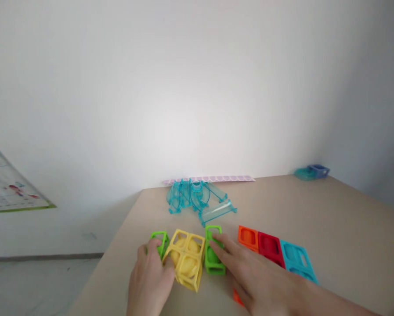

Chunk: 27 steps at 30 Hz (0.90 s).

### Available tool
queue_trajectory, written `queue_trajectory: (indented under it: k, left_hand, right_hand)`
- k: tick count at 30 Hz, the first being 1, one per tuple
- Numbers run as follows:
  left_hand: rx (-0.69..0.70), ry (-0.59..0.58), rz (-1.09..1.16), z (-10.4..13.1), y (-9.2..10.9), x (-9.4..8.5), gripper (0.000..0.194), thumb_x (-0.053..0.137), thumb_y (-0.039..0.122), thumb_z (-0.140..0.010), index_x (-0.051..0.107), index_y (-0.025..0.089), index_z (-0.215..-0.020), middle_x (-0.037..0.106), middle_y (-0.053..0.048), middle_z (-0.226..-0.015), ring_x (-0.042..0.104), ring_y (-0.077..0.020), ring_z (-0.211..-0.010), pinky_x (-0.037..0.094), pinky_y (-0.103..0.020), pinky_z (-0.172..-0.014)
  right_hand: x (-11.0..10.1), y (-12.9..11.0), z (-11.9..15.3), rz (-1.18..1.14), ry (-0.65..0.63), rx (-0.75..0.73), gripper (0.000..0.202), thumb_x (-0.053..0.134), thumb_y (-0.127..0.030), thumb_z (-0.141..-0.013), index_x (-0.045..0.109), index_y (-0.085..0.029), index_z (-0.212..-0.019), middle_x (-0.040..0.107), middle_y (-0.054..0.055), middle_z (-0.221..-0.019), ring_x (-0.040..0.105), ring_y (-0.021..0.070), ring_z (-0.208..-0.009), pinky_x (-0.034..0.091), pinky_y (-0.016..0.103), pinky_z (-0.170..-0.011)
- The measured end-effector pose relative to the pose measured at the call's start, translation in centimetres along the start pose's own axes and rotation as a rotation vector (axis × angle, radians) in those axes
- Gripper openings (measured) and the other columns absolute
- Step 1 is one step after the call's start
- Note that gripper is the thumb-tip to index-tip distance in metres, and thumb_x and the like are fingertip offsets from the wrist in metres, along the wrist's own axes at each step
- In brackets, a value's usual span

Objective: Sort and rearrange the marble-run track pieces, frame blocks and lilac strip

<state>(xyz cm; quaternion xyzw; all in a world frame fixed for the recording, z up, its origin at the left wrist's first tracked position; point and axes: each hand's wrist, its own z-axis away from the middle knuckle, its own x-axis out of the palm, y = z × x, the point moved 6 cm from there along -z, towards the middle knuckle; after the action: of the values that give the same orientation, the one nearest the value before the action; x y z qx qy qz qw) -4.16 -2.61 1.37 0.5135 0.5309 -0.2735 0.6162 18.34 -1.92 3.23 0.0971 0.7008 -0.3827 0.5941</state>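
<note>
I can't tell whether my left hand (152,276) or right hand (258,274) grips; the yellow block (184,252) seems light, rigid: pinch it edgewise.

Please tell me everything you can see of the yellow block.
The yellow block is an open frame that looks like plastic, its upper face split into four openings, two by two, with rounded yellow forms showing inside. It sits slightly askew on the table, between a left green piece and a right green piece. The thumb of the left hand is against its near left edge, hiding a little of it. Whether it touches the right green piece is unclear.
</note>
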Motion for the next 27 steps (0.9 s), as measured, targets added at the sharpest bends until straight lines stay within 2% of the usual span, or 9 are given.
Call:
queue_trajectory:
  k: [3,7,10,14,18,21,24,27]
  left_hand:
    - [0.066,0.042,0.039,0.4,0.9,1.3,0.032,0.045,0.014,-0.08,0.054,0.016,-0.111,0.059,-0.015,-0.108,0.06,-0.0285,-0.103,0.047,-0.038,-0.086]
    - [0.057,0.103,0.05,0.2,-0.2,2.7,0.041,0.048,0.012,-0.077,0.056,0.019,-0.116,0.055,-0.017,-0.122,0.054,-0.0347,-0.112,0.045,-0.047,-0.089]
    - [0.055,0.095,0.067,-0.5,-0.7,2.9,0.048,0.047,0.01,-0.076,0.057,0.021,-0.122,0.05,-0.017,-0.131,0.051,-0.0371,-0.116,0.043,-0.05,-0.092]
    - [0.11,0.014,0.098,-2.0,-0.3,3.1,0.05,0.048,0.008,-0.074,0.06,0.018,-0.121,0.054,-0.018,-0.127,0.051,-0.037,-0.117,0.043,-0.05,-0.094]
    - [0.145,0.043,0.074,-2.9,0.4,3.1,0.056,0.049,0.001,-0.069,0.063,0.018,-0.12,0.056,-0.017,-0.126,0.048,-0.0319,-0.124,0.04,-0.044,-0.101]
    - [0.19,0.055,0.129,-3.3,0.3,2.9,0.059,0.047,-0.001,-0.068,0.064,0.017,-0.122,0.052,-0.016,-0.133,0.045,-0.0297,-0.129,0.035,-0.042,-0.108]
    - [0.271,-0.021,0.294,-4.0,-0.4,2.3,0.056,0.048,0.001,-0.068,0.066,0.015,-0.12,0.049,-0.014,-0.138,0.043,-0.0287,-0.133,0.028,-0.044,-0.114]
    - [0.393,-0.144,0.446,-5.0,-0.8,1.3,0.057,0.05,0.002,-0.067,0.066,0.019,-0.12,0.044,-0.01,-0.145,0.036,-0.0257,-0.138,0.021,-0.043,-0.117]
  right_hand:
    - [0.3,-0.6,-0.2,-0.031,0.01,-0.03,0.088,0.056,-0.01,-0.064,0.03,-0.006,-0.148,0.033,0.021,-0.15,0.041,0.0349,-0.133,0.04,0.042,-0.108]
    - [-0.3,-1.2,0.0,-0.093,0.058,-0.103,0.077,0.053,-0.008,-0.067,0.041,-0.012,-0.143,0.045,0.017,-0.142,0.05,0.0295,-0.126,0.045,0.037,-0.104]
    - [-0.7,-1.6,0.4,-0.125,0.069,-0.163,0.069,0.053,-0.007,-0.068,0.048,-0.015,-0.137,0.049,0.015,-0.139,0.053,0.0272,-0.123,0.045,0.035,-0.104]
    - [-0.6,-1.8,0.5,-0.146,0.054,-0.224,0.069,0.053,-0.005,-0.067,0.051,-0.015,-0.135,0.052,0.015,-0.137,0.053,0.0288,-0.123,0.047,0.036,-0.101]
    - [-0.4,-2.1,0.3,-0.13,0.056,-0.254,0.064,0.054,-0.005,-0.067,0.056,-0.017,-0.129,0.052,0.015,-0.137,0.057,0.0293,-0.118,0.051,0.034,-0.092]
    - [-0.9,-2.4,0.7,-0.097,0.071,-0.273,0.054,0.052,-0.006,-0.072,0.059,-0.018,-0.124,0.054,0.013,-0.135,0.059,0.0268,-0.115,0.051,0.033,-0.092]
    - [-1.8,-0.9,2.0,-0.006,0.149,-0.201,0.051,0.051,-0.007,-0.077,0.059,-0.021,-0.126,0.052,0.011,-0.138,0.051,0.0274,-0.124,0.042,0.041,-0.105]
    - [-2.5,2.6,3.9,0.131,0.262,0.028,0.049,0.05,-0.024,-0.09,0.048,-0.025,-0.139,0.043,0.012,-0.146,0.035,0.0353,-0.136,0.021,0.063,-0.112]
